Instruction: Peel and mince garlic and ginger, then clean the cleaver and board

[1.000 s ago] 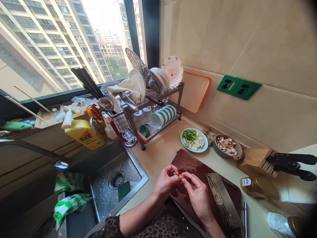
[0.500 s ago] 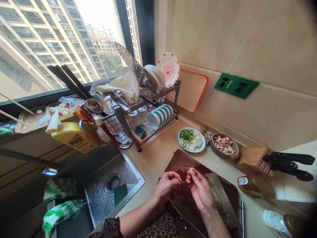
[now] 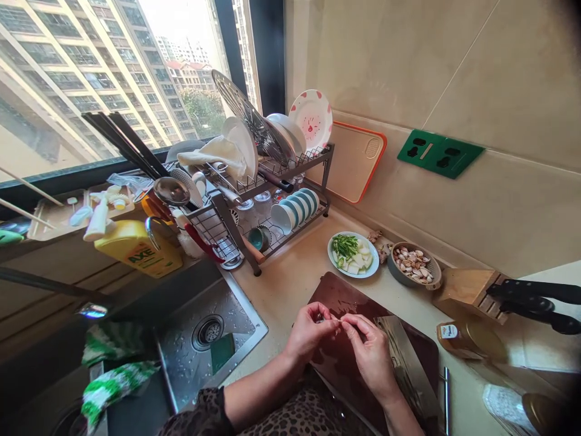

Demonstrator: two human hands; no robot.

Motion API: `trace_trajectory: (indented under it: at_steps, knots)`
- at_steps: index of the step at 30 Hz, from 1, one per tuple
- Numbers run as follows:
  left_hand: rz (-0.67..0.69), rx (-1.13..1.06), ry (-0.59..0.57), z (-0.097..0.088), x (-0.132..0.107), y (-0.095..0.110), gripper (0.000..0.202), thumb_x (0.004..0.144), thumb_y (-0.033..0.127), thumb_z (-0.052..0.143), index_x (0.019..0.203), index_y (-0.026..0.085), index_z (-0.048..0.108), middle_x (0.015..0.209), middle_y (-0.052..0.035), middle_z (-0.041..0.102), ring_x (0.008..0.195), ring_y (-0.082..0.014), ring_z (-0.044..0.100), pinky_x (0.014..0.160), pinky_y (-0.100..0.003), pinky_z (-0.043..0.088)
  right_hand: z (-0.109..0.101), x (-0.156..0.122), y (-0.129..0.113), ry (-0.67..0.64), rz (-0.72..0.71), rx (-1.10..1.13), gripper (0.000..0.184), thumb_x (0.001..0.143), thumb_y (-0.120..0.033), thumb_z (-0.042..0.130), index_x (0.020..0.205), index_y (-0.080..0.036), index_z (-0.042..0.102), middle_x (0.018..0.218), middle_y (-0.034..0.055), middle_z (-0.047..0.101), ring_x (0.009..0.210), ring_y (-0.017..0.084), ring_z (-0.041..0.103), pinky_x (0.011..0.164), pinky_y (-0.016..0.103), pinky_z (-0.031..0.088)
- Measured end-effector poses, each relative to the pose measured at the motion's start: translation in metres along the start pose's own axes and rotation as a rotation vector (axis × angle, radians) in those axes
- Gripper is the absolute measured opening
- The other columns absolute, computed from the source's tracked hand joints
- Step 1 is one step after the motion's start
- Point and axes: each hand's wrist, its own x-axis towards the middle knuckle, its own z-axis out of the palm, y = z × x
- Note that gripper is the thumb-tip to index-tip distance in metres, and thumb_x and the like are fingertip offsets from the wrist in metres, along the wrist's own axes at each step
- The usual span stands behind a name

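Both forearms angle in from the near edge, left hand [image 3: 309, 333] and right hand [image 3: 370, 352] closed, fingertips pinching a tiny bit [image 3: 334, 319], too hidden to ID, just above the dark cutting board [image 3: 338, 292]. Cleaver [image 3: 405, 366] lies right; garlic bowl [image 3: 414, 265] sits farther back.

A small, pale garlic clove [image 3: 328, 318] is pinched between the fingers [image 3: 347, 322], mostly hidden. It sits above a dark cutting board [image 3: 345, 290].

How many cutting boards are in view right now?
2: a dark red one lying on the counter, and an orange-rimmed one leaning against the wall. Others may be hidden.
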Motion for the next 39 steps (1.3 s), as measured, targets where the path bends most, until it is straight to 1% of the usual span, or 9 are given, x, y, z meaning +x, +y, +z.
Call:
trace_trajectory:
  at_steps: [6, 14, 21, 25, 28, 31, 33, 36, 39]
  knots:
    - [0.001, -0.033, 0.003, -0.003, -0.001, -0.004, 0.041, 0.055, 0.035, 0.082, 0.063, 0.017, 0.046, 0.058, -0.0031, 0.067, 0.048, -0.0105, 0.056, 0.050, -0.019, 0.040, 0.002, -0.003, -0.004, 0.030, -0.125, -0.144, 0.025, 0.090, -0.034, 0.050, 0.084, -0.022, 0.070, 0.081, 0.0067, 0.069, 0.072, 0.020, 0.065, 0.065, 0.029, 0.052]
    - [-0.026, -0.078, -0.024, -0.007, -0.002, -0.008, 0.044, 0.054, 0.034, 0.084, 0.066, 0.017, 0.045, 0.061, -0.0044, 0.068, 0.056, -0.0139, 0.063, 0.053, -0.020, 0.045, 0.004, -0.005, -0.007, 0.017, -0.204, -0.223, 0.027, 0.092, -0.031, 0.046, 0.086, -0.021, 0.070, 0.082, 0.0072, 0.069, 0.073, 0.019, 0.066, 0.064, 0.029, 0.052]
    - [-0.007, -0.068, -0.014, -0.007, -0.002, -0.009, 0.039, 0.054, 0.028, 0.082, 0.064, 0.018, 0.045, 0.056, -0.0027, 0.067, 0.051, -0.0120, 0.060, 0.054, -0.021, 0.044, 0.008, -0.007, -0.005, 0.018, -0.260, -0.317, 0.030, 0.094, -0.027, 0.042, 0.085, -0.022, 0.070, 0.081, 0.0069, 0.069, 0.071, 0.019, 0.065, 0.062, 0.030, 0.052]
    - [-0.021, -0.067, 0.030, -0.006, 0.000, -0.011, 0.032, 0.053, 0.020, 0.074, 0.062, 0.019, 0.043, 0.050, 0.0017, 0.062, 0.046, -0.0106, 0.055, 0.049, -0.020, 0.041, 0.013, -0.011, -0.002, 0.011, -0.261, -0.376, 0.031, 0.094, -0.025, 0.041, 0.081, -0.023, 0.069, 0.082, 0.0072, 0.069, 0.073, 0.020, 0.064, 0.064, 0.032, 0.051]
    - [-0.010, -0.055, 0.057, -0.006, 0.001, -0.015, 0.026, 0.052, 0.016, 0.066, 0.061, 0.020, 0.042, 0.046, 0.0034, 0.060, 0.043, -0.0096, 0.052, 0.045, -0.018, 0.037, 0.017, -0.013, -0.003, 0.040, -0.244, -0.364, 0.031, 0.094, -0.027, 0.041, 0.082, -0.024, 0.069, 0.084, 0.0074, 0.069, 0.074, 0.020, 0.064, 0.065, 0.033, 0.052]
    - [-0.021, -0.043, 0.083, -0.005, 0.002, -0.018, 0.024, 0.051, 0.016, 0.064, 0.060, 0.020, 0.042, 0.045, 0.0046, 0.057, 0.040, -0.0084, 0.048, 0.043, -0.017, 0.034, 0.019, -0.013, -0.005, 0.077, -0.215, -0.283, 0.030, 0.093, -0.031, 0.043, 0.084, -0.024, 0.070, 0.084, 0.0077, 0.069, 0.075, 0.021, 0.064, 0.066, 0.033, 0.052]
    - [-0.032, -0.048, 0.110, -0.004, 0.003, -0.018, 0.025, 0.051, 0.017, 0.064, 0.060, 0.020, 0.042, 0.045, 0.0054, 0.055, 0.039, -0.0073, 0.045, 0.042, -0.016, 0.032, 0.019, -0.012, -0.007, 0.094, -0.156, -0.185, 0.027, 0.091, -0.036, 0.047, 0.086, -0.023, 0.071, 0.083, 0.0081, 0.070, 0.074, 0.021, 0.065, 0.066, 0.032, 0.053]
    - [-0.013, -0.070, 0.128, -0.001, 0.005, -0.017, 0.026, 0.051, 0.018, 0.066, 0.060, 0.020, 0.041, 0.045, 0.0054, 0.054, 0.041, -0.0068, 0.045, 0.043, -0.016, 0.032, 0.020, -0.010, -0.004, 0.114, 0.020, 0.024, 0.027, 0.084, -0.043, 0.057, 0.083, -0.021, 0.071, 0.083, 0.0082, 0.070, 0.074, 0.021, 0.065, 0.067, 0.031, 0.053]
    - [-0.017, -0.048, 0.109, 0.001, 0.006, -0.020, 0.027, 0.051, 0.019, 0.067, 0.060, 0.020, 0.042, 0.046, 0.0053, 0.054, 0.040, -0.0069, 0.044, 0.041, -0.017, 0.031, 0.024, -0.005, 0.002, 0.137, 0.226, 0.361, 0.028, 0.075, -0.047, 0.067, 0.081, -0.019, 0.070, 0.078, 0.0058, 0.069, 0.070, 0.019, 0.063, 0.065, 0.030, 0.053]
